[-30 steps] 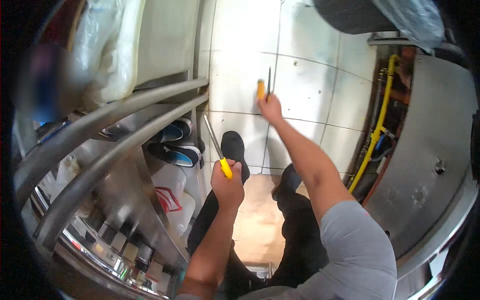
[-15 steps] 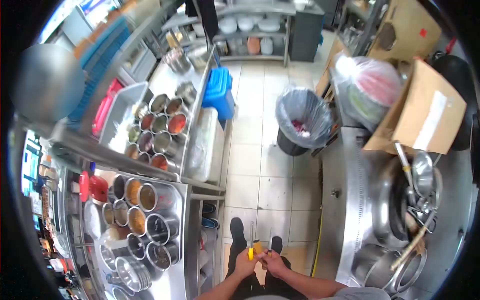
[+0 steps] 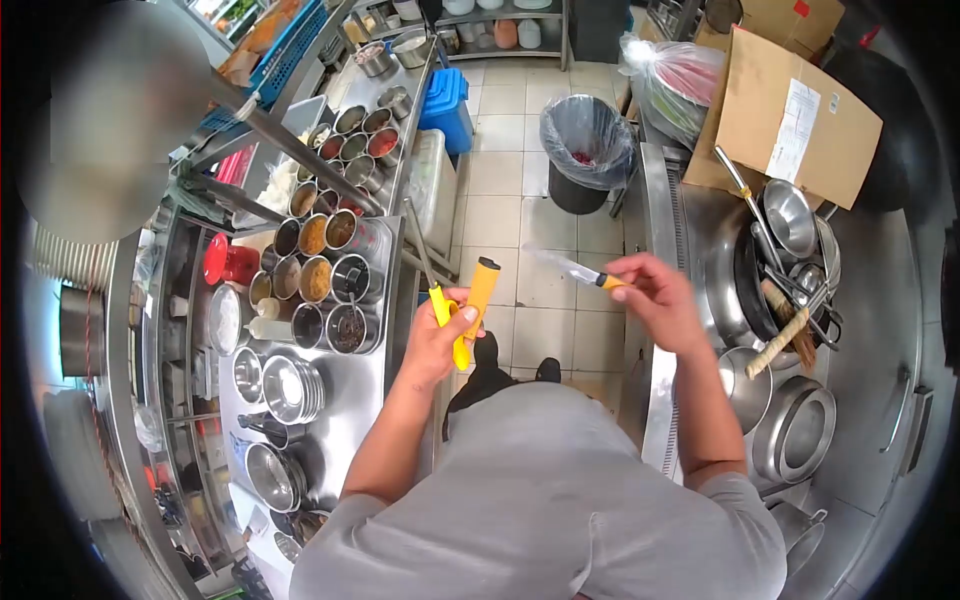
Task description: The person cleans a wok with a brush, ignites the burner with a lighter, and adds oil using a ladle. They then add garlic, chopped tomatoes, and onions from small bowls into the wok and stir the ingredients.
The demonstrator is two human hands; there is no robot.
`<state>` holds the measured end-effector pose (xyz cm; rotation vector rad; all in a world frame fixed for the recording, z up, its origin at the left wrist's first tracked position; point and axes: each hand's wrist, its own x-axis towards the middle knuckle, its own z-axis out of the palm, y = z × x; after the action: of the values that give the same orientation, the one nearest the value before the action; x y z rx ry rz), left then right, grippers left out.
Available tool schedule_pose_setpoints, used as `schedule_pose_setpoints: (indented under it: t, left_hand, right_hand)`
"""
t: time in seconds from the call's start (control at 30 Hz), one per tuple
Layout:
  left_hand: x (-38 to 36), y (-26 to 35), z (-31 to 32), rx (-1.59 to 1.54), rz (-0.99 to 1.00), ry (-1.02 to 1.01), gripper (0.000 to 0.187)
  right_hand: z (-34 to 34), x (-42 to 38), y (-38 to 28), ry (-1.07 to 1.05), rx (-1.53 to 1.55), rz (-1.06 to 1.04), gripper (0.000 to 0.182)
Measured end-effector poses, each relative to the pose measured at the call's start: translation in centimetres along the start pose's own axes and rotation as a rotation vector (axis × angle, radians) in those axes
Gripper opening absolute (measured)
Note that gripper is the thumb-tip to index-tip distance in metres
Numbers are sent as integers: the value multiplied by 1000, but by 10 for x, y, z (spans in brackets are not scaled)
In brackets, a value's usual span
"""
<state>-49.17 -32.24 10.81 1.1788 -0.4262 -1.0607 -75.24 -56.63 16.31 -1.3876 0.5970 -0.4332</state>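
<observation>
My left hand (image 3: pixel 437 335), fingers closed, grips two things together. One is a yellow-handled tool (image 3: pixel 441 305) with a long thin metal shaft pointing up; its exact kind I cannot make out. Beside it stands an orange sheath (image 3: pixel 484 290) with a dark top end. My right hand (image 3: pixel 655 300) pinches a small knife (image 3: pixel 585 273) by its orange and black handle. The blade points left toward the sheath, apart from it, and its tip is blurred. Both hands are in the air above the tiled floor.
On the left, steel pots of sauces and ingredients (image 3: pixel 317 280) and stacked bowls (image 3: pixel 292 390) crowd the counter. Ahead stand a lined bin (image 3: pixel 587 145) and a blue container (image 3: pixel 445 105). A wok (image 3: pixel 735 270), ladles and a cardboard box (image 3: pixel 790 120) are on the right.
My hands, together low near my feet before, are now higher and apart. The right hand has moved right with the knife. The view has tilted down toward my body.
</observation>
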Motion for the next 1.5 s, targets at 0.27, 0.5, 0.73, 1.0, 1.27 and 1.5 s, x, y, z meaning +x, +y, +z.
schedule_pose_setpoints:
  t: [0.27,0.5,0.73,1.0,1.27,1.5]
  left_hand:
    - [-34,38,21,338,41,-231,25]
    - [-48,42,28,349,153,-338,21]
    - [-68,40,44,350,134,-386,20]
    - [-90,32,48,325,156,-394,22]
    - [-110,30,52,338,165,-368,19]
    - [-129,24,43,361,159,-360,19]
  right_hand:
    - [-14,-47,-89,-34,-401,-272,11]
    - [-18,-65,-105,-138,-386,-295,11]
    - [-23,-82,-110,-191,-459,-331,12]
    - [-30,-102,-112,-261,-466,-331,13]
    - [-27,-118,-111,-213,-421,-363,13]
    - [-11,-123,-107,-278,-406,-294,12]
